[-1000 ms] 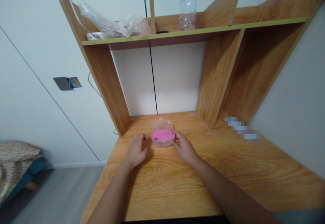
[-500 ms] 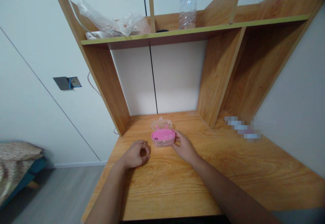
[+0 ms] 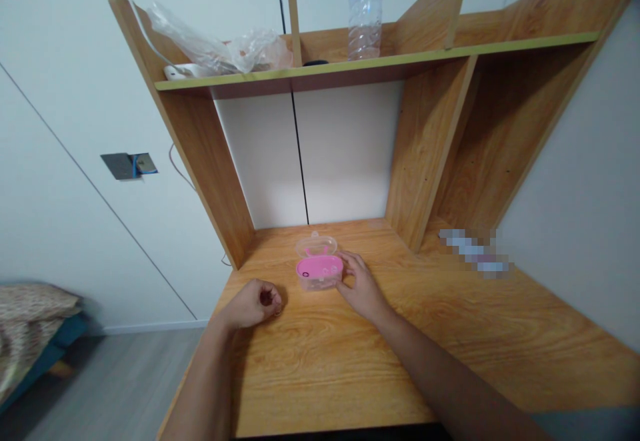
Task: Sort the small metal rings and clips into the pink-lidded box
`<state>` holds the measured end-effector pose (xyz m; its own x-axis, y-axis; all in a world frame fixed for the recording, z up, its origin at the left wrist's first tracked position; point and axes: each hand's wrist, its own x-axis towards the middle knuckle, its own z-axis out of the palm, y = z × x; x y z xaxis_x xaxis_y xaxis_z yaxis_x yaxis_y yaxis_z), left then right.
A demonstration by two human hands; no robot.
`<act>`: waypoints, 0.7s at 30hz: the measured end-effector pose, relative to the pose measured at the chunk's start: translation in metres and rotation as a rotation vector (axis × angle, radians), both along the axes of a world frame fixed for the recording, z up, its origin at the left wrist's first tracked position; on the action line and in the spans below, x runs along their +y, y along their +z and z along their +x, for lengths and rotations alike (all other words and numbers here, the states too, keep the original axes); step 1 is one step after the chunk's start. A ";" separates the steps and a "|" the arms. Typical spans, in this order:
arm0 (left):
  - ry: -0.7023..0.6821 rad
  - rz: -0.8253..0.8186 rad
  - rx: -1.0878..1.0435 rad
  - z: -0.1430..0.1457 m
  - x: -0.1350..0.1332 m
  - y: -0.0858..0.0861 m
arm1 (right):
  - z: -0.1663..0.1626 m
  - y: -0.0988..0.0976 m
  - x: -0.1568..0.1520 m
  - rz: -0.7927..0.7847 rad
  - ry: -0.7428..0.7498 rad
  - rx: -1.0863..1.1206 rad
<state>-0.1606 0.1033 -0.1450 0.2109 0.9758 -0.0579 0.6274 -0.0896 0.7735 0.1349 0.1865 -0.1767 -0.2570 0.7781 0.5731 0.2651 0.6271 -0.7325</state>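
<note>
A small oval plastic box (image 3: 320, 282) with clear sides stands on the desk. Its clear lid (image 3: 316, 246) is flipped back behind it. The pink top surface (image 3: 319, 266) carries a small dark ring shape at its left and fainter round marks at its right. My right hand (image 3: 361, 288) grips the box's right end between thumb and fingers. To the left of the box, apart from it, my left hand (image 3: 256, 304) is curled with fingertips and thumb together, low over the desk. What those fingers hold, if anything, is too small to make out.
A wooden shelf unit (image 3: 320, 74) rises from the back of the desk (image 3: 320, 374). On it are a plastic bottle (image 3: 366, 21) and a crumpled clear bag (image 3: 250, 51). A blurred-out item (image 3: 473, 251) lies at the right. Patterned bedding (image 3: 35, 314) shows at far left.
My left hand has drawn back to the left, away from the box, with its fingers curled more tightly. My right hand keeps its hold on the box. The view has shifted slightly.
</note>
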 end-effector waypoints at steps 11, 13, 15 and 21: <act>0.028 -0.044 0.176 0.000 -0.003 0.005 | 0.000 0.013 -0.006 0.035 -0.050 0.118; 0.018 -0.042 0.180 0.004 -0.004 0.008 | 0.000 0.015 -0.007 0.048 -0.061 0.117; 0.011 -0.038 0.176 0.008 -0.005 0.009 | 0.000 0.018 -0.009 0.063 -0.071 0.099; 0.007 0.088 0.007 0.022 -0.006 0.010 | 0.001 0.029 -0.017 0.149 -0.130 0.102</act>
